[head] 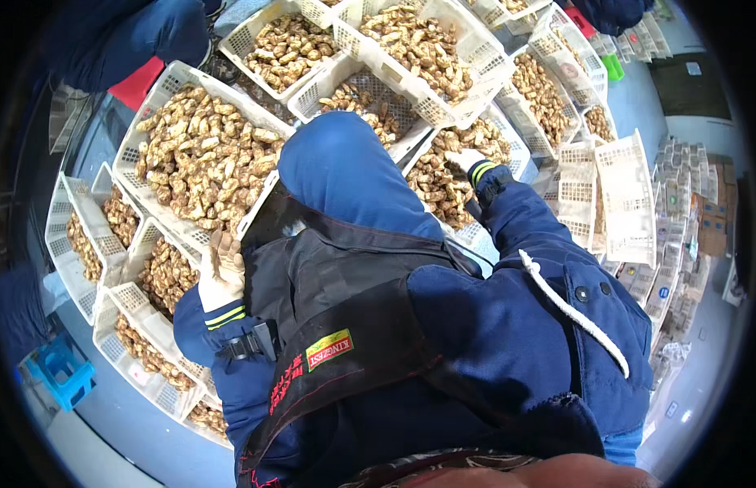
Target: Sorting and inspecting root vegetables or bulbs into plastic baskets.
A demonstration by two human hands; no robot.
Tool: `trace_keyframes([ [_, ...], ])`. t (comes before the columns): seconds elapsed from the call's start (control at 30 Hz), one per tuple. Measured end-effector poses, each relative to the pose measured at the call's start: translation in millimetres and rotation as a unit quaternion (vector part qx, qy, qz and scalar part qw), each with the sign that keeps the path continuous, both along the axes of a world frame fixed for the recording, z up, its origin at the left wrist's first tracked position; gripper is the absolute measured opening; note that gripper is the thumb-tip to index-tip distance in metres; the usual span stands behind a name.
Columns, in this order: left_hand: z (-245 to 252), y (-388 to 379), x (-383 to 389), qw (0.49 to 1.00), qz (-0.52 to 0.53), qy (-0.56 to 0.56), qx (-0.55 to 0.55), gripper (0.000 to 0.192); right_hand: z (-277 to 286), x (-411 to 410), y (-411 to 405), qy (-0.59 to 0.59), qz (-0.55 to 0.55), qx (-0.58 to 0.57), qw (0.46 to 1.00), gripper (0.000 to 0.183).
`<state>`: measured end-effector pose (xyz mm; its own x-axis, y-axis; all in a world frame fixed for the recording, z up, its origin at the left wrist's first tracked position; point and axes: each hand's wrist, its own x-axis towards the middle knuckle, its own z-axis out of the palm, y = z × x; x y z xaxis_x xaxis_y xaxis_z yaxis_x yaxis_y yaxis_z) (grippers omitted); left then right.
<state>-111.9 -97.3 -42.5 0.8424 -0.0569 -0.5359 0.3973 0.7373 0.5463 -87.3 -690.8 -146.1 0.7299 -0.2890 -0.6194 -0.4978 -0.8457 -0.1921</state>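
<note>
My left hand (pixel 222 265), in a white glove with brown-stained fingers, is palm up and holds nothing. It is beside the near corner of a large white plastic crate (pixel 248 227) heaped with knobby root pieces (pixel 207 155) that look like ginger. My right hand (pixel 466 160), also pale-gloved, reaches down onto darker root pieces (pixel 442 186) in another white crate (pixel 519 149) to the right. Its fingertips are too small and unclear to show whether they grip a piece. Between these crates, my blue-clad knee (pixel 347 165) partly covers a crate (pixel 307 100) with fewer roots.
Full crates (pixel 414 91) stand ahead, with more (pixel 143 323) at left. An upturned white crate (pixel 628 198) leans at right. A blue plastic stool (pixel 60 372) is on the floor at lower left. Other people's legs (pixel 140 43) show at upper left.
</note>
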Motion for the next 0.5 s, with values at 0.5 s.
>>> trace_keyframes([
  [0.5, 6.5, 17.4, 24.1, 0.995, 0.076, -0.06, 0.012, 0.039, 98.2, 185.9, 126.2, -0.293, 0.095, 0.315, 0.898, 0.05],
])
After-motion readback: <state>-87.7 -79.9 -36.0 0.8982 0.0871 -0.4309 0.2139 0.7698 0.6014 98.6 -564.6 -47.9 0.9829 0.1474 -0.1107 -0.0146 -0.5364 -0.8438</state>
